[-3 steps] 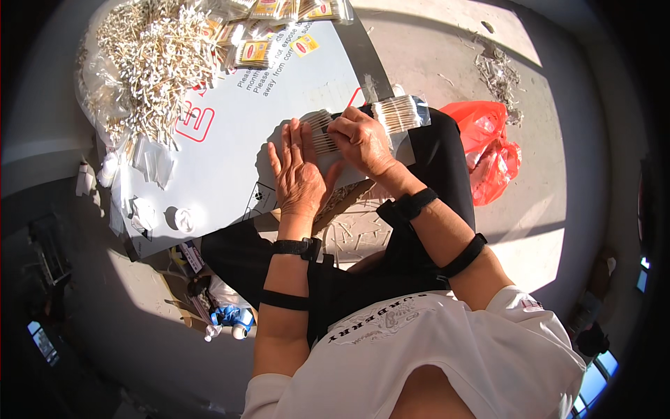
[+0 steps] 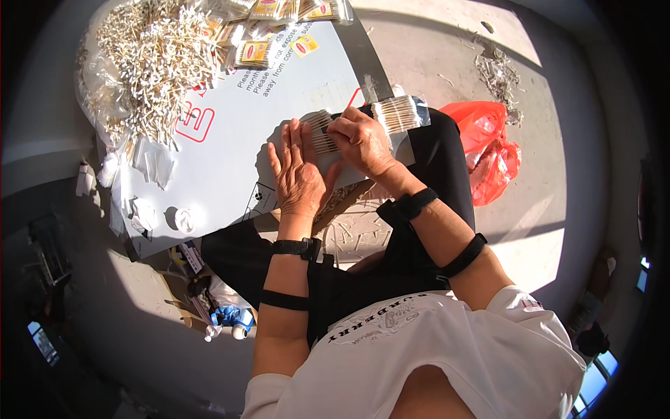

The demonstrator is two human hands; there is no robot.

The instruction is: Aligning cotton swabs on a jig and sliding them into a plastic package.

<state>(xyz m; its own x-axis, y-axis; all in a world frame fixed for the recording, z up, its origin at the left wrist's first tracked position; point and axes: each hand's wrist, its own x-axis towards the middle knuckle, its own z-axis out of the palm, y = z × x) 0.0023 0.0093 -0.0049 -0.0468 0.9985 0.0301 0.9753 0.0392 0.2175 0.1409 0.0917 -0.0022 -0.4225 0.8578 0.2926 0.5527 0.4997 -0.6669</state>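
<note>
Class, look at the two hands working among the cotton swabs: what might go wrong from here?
1. The row of cotton swabs between the left hand and the right hand might get nudged out of line.
2. The second swab row, right of the right hand, lies by the tabletop's edge and could slip off.
3. The loose swab heap might spread if bumped.
</note>
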